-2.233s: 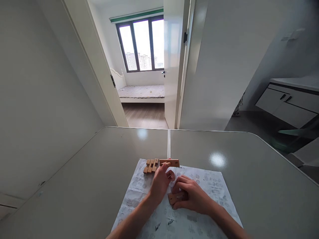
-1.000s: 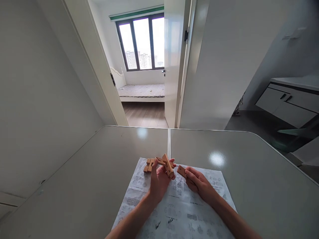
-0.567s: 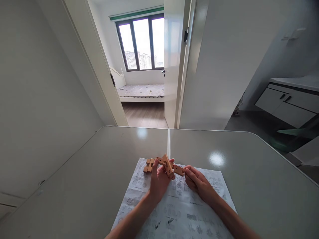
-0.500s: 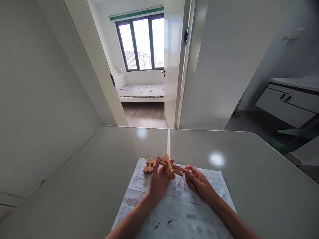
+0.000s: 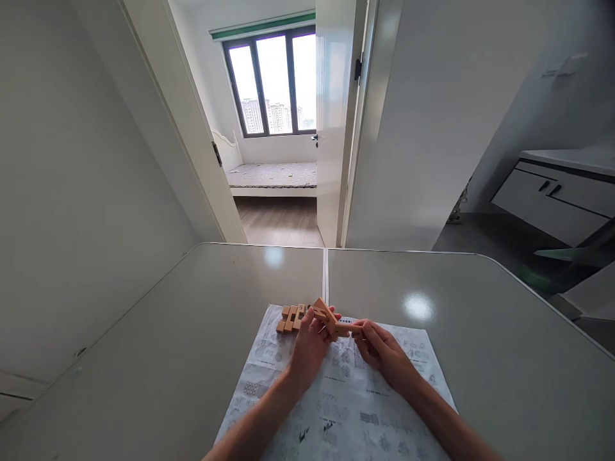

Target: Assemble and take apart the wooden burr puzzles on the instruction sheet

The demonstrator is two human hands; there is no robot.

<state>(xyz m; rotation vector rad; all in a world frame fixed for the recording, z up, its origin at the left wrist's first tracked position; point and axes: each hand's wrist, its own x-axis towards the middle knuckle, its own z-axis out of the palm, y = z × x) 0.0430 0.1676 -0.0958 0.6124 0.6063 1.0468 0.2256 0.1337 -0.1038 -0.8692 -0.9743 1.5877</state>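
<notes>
My left hand (image 5: 307,352) is closed on a notched wooden puzzle bar (image 5: 324,313), held up off the paper and tilted. My right hand (image 5: 382,355) pinches a second wooden bar (image 5: 346,330) whose end meets the first bar crosswise. Both hands hover over a printed instruction sheet (image 5: 346,410) spread on the grey table (image 5: 192,333). A small cluster of further wooden puzzle bars (image 5: 291,318) lies on the sheet's far left corner, just beyond my left hand.
The table has a seam down its middle and rounded far corners. Beyond it an open door (image 5: 331,121) leads to a room with a bed and a window. A white cabinet (image 5: 557,198) stands at the right.
Both hands lifted bars off the sheet. My right hand brought its bar leftward until it joined the bar in my left hand, which has tilted slightly.
</notes>
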